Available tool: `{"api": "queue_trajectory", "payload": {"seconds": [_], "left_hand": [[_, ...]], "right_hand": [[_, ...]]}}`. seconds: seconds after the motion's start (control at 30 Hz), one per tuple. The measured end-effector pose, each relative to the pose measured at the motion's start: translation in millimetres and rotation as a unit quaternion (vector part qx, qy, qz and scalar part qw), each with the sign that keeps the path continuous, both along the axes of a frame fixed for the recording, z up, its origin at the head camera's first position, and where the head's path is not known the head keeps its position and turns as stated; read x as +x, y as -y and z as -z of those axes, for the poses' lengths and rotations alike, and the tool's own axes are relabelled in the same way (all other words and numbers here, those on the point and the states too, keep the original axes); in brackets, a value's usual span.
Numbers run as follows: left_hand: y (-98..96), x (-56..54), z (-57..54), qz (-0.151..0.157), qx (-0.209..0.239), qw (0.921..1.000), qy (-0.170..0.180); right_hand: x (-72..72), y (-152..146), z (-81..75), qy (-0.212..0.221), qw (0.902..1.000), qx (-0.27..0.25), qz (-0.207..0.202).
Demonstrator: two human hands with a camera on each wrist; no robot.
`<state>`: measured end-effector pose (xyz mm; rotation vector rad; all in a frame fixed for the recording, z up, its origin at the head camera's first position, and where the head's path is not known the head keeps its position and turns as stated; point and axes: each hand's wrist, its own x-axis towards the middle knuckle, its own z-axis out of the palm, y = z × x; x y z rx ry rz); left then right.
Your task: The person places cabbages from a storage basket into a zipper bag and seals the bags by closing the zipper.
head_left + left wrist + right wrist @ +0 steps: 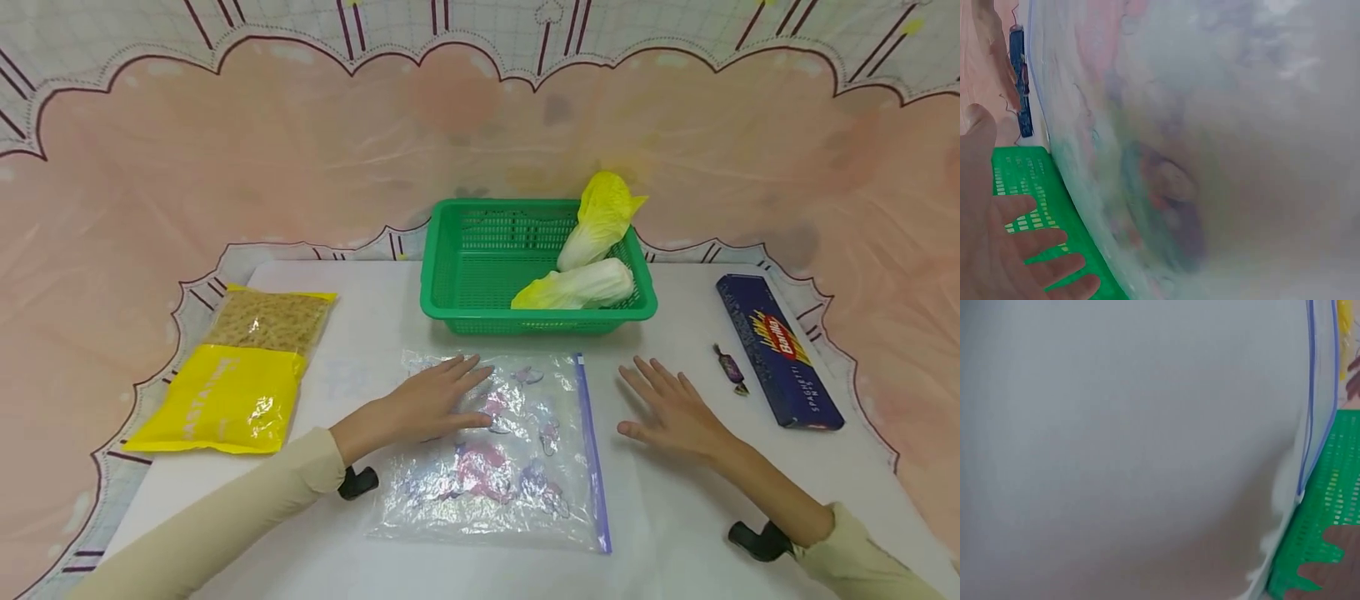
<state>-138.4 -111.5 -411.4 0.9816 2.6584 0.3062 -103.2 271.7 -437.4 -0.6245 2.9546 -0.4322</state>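
Note:
A clear zip bag printed with pink and purple shapes lies flat at the middle of the table, its purple zip edge on the right. Over the bag's upper left part is my left hand, fingers spread and thumb apart, holding nothing. My right hand hovers to the right of the zip edge, fingers also spread and nothing in them. In the left wrist view the straight fingers overlap the green basket behind. The right wrist view catches only part of the right hand at the lower right corner.
Behind the bag stands a green plastic basket with two Chinese cabbages at its right end. A yellow pasta bag lies at left. To the right are a small wrapped candy and a dark blue spaghetti box.

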Motion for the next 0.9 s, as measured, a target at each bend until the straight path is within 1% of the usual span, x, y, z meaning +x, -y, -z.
{"api": "queue_trajectory", "payload": {"seconds": [0.1,0.17,0.3,0.5,0.6,0.73,0.83,0.9], "left_hand": [[-21.1,-8.1,0.2,0.029,-0.002,0.9995,-0.013],[-36.3,-13.0,-0.3,0.042,0.004,0.9990,-0.011],[-67.7,-21.0,-0.8,0.071,0.009,0.9974,0.000],[-109.3,-30.5,5.0,0.116,-0.006,0.9932,-0.013],[-124.2,-34.0,6.0,0.141,-0.017,0.9897,-0.019],[-138.4,-37.4,4.6,0.173,-0.026,0.9842,-0.030],[-146.4,-39.5,3.1,0.184,-0.029,0.9818,-0.035],[-150.3,-40.4,2.0,0.187,-0.032,0.9814,-0.032]], "right_hand": [[4.4,1,3.6,-0.004,0.9996,-0.012,-0.024],[7.3,2,5.8,-0.013,0.9989,-0.017,-0.041],[13.4,4,9.3,-0.038,0.9967,-0.004,-0.072],[25.9,6,11.5,-0.053,0.9934,0.019,-0.099],[33.7,7,14.1,-0.054,0.9914,0.017,-0.118],[42.6,8,19.1,-0.065,0.9874,0.020,-0.142],[46.6,10,21.0,-0.080,0.9847,0.022,-0.153],[47.8,11,21.2,-0.085,0.9839,0.022,-0.156]]}}
